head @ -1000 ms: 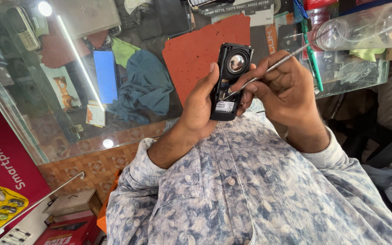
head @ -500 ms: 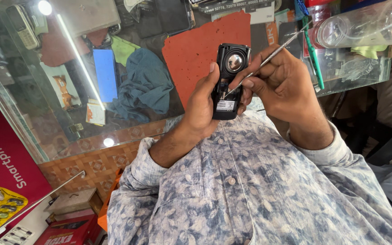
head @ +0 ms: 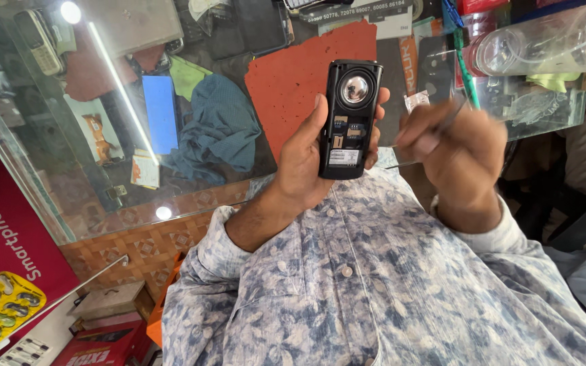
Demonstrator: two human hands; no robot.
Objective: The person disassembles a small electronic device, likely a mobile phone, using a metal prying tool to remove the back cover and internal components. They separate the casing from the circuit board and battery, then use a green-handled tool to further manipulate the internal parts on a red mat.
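At the centre of the frame, slightly above the middle, I see a small black phone (head: 348, 118) held upright with its back cover off, showing a round silver speaker at the top, card slots below it and a pale label near the bottom edge. The left hand (head: 306, 159) wraps the phone from the left, thumb raised along its left edge, fingertips curling round the right edge, so the grip is closed firmly on the body. Just right of the phone, apart from it, the right hand (head: 459, 152) is blurred; its fingers are pressed together, pinching a thin metal tool (head: 435, 135) that runs from lower left to upper right, with its lower tip near the phone's bottom right corner; I cannot tell whether the tip touches anything. Both forearms emerge from a blue and white patterned shirt (head: 374, 291) filling the lower half of the frame. Behind the phone lies a reddish-orange mat (head: 293, 74) on a glass counter (head: 103, 169), through which I see a teal cloth (head: 218, 132) and a blue card. A clear plastic container (head: 544, 37) sits in the upper right corner, and a yellow blister pack (head: 1, 315) lies at the lower left.
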